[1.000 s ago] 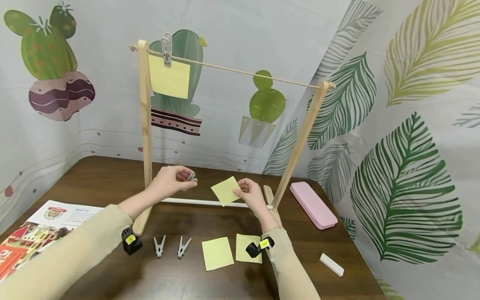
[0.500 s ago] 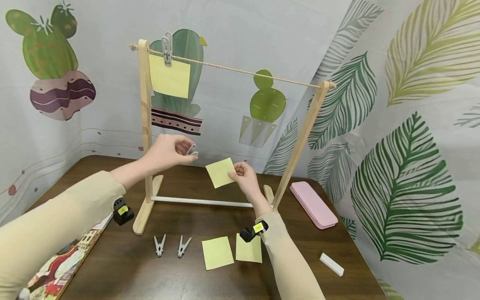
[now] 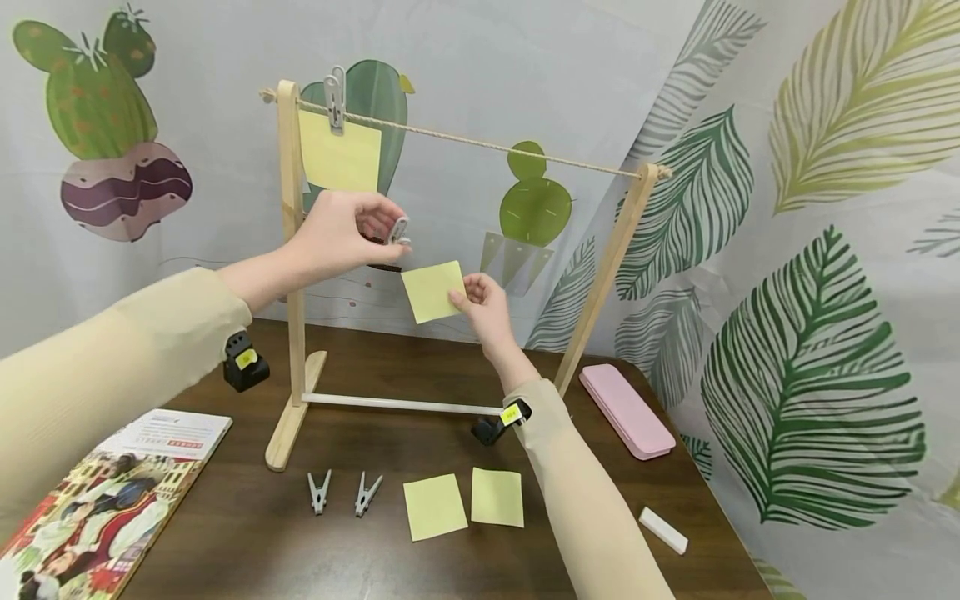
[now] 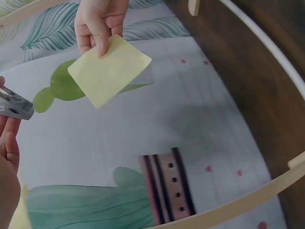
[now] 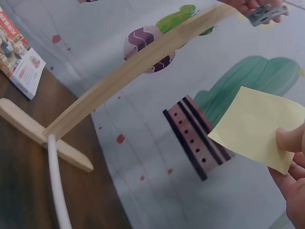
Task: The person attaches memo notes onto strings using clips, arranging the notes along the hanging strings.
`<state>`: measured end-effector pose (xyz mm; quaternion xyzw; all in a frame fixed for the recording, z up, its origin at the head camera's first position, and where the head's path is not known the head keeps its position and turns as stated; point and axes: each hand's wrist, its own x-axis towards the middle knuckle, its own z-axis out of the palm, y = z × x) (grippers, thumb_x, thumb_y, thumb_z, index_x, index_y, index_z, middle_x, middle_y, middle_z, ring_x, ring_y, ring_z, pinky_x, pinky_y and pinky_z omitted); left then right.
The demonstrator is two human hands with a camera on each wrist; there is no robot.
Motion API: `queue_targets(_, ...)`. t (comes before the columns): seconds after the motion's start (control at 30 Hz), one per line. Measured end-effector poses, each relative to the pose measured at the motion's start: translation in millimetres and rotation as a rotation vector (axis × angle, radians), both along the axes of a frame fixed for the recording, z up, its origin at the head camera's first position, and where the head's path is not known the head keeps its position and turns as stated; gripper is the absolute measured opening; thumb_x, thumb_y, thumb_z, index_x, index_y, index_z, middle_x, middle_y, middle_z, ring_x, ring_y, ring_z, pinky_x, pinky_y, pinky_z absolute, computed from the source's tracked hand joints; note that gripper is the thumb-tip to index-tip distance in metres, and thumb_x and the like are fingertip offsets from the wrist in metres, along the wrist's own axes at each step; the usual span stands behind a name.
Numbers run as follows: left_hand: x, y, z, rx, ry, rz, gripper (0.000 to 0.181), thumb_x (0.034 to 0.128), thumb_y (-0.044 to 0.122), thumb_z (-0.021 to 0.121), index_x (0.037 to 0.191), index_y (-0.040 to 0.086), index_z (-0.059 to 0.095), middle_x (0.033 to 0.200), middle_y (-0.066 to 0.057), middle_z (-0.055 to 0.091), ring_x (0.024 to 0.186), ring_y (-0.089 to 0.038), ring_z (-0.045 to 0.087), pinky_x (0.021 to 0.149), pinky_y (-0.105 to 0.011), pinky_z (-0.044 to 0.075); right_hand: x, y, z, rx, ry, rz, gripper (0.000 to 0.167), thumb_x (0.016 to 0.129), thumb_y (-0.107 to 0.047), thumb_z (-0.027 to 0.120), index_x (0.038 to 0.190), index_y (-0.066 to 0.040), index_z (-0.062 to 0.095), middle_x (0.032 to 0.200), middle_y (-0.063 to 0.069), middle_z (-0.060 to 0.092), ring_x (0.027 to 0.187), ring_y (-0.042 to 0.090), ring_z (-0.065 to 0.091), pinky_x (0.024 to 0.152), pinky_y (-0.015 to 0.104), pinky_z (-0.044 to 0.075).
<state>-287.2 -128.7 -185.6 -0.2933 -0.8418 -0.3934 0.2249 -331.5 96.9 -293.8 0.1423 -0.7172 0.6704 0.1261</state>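
In the head view my left hand (image 3: 341,232) pinches a grey clothespin (image 3: 398,230) below the hanging yellow note (image 3: 341,154). That note is held on the rope (image 3: 465,140) by another clothespin (image 3: 335,102). My right hand (image 3: 487,312) grips a yellow square note (image 3: 433,292) by its right edge, lower and to the right of the left hand; note and rope are apart. The left wrist view shows the clothespin (image 4: 16,104) in the left fingers and the note (image 4: 109,70) in the right hand. In the right wrist view the note (image 5: 259,126) is between thumb and fingers.
On the table (image 3: 255,525) lie two clothespins (image 3: 318,492) (image 3: 367,493), two yellow notes (image 3: 435,507) (image 3: 497,497), a magazine (image 3: 127,508) at left, a pink case (image 3: 627,410) and a white block (image 3: 663,531) at right. A wooden post (image 3: 291,250) stands behind the left hand.
Both hands have risen from low over the table toward the rope, the left with its clothespin, the right with its note. The magazine shows more now that the left arm has lifted.
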Motion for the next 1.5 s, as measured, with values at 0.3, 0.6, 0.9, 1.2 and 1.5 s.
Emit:
queue_targets(0.3, 9.1, 4.6, 54.2, 0.025, 0.01, -0.004, 0.026, 0.0784, 0.011, 0.076, 0.102, 0.001, 0.07, 0.092, -0.007, 0.071, 0.078, -0.003, 0.064, 0.073, -0.014, 0.049, -5.2, -13.2, 35.6, -0.092, 0.031, 0.014, 0.013, 0.088, 0.008, 0.065, 0.096, 0.004, 0.057, 0.083, 0.001, 0.064, 0.074, 0.004, 0.061, 0.071, 0.017, 0.05)
queue_targets(0.6, 12.8, 5.0, 89.6, 0.006, 0.131, 0.0, 0.032, 0.0815, 0.014, 0.079, 0.109, 0.001, 0.068, 0.092, 0.005, 0.067, 0.081, 0.004, 0.062, 0.076, -0.013, 0.046, -11.5, -26.6, 55.6, -0.192, 0.045, 0.032, 0.014, 0.089, 0.01, 0.061, 0.096, 0.0, 0.056, 0.089, 0.005, 0.063, 0.077, 0.006, 0.061, 0.074, 0.017, 0.052)
queue_targets(0.9, 12.3, 12.2, 113.0, -0.004, 0.193, 0.024, 0.031, 0.0818, 0.02, 0.08, 0.105, 0.003, 0.069, 0.083, 0.021, 0.063, 0.077, 0.007, 0.061, 0.077, -0.012, 0.048, -12.0, -36.0, 78.7, -0.291, 0.091, 0.051, 0.015, 0.09, 0.009, 0.062, 0.093, -0.004, 0.055, 0.082, -0.001, 0.061, 0.073, 0.006, 0.06, 0.071, 0.018, 0.051)
queue_targets(1.2, 5.0, 16.7, 131.0, 0.175, 0.062, -0.019, 0.017, 0.0813, 0.016, 0.08, 0.093, 0.012, 0.069, 0.079, 0.016, 0.062, 0.076, 0.001, 0.061, 0.078, -0.016, 0.044, -9.3, -41.1, 99.1, -0.327, 0.124, 0.056, 0.015, 0.09, 0.009, 0.061, 0.091, -0.005, 0.056, 0.081, 0.0, 0.061, 0.072, 0.007, 0.059, 0.068, 0.018, 0.049)
queue_targets(1.5, 7.6, 19.2, 131.2, 0.287, -0.035, -0.005, 0.011, 0.084, 0.015, 0.077, 0.085, 0.017, 0.067, 0.079, 0.014, 0.062, 0.081, -0.001, 0.061, 0.085, -0.019, 0.046, -6.4, -48.6, 109.1, -0.373, 0.12, 0.091, 0.015, 0.09, 0.01, 0.061, 0.091, -0.004, 0.056, 0.078, -0.001, 0.061, 0.071, 0.006, 0.06, 0.067, 0.018, 0.05)
